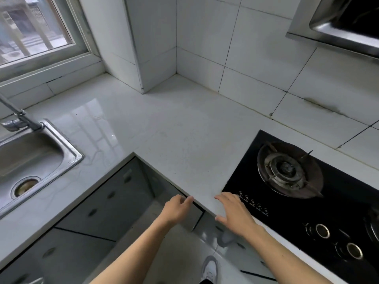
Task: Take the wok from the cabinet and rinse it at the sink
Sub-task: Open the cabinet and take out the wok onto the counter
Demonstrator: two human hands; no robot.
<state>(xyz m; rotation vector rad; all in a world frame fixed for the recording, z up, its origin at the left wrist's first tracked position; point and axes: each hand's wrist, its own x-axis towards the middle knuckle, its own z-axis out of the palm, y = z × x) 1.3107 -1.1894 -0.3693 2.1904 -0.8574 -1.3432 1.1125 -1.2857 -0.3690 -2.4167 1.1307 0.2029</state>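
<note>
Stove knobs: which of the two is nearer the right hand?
The upper-left knob, just below the row of touch icons, is nearer the right hand. The other knob sits further down-right, toward the stove's front corner.

The person's left hand (176, 208) reaches below the front edge of the white countertop (164, 128), fingers loosely curled and holding nothing, in front of the grey cabinet doors (114, 199). The right hand (235, 212) lies flat with straight fingers on the countertop edge, just beside the black gas hob (307, 193). A steel sink (30, 160) with its faucet (18, 115) sits at the left under the window (34, 27). A range hood (344, 23) hangs at upper right.
</note>
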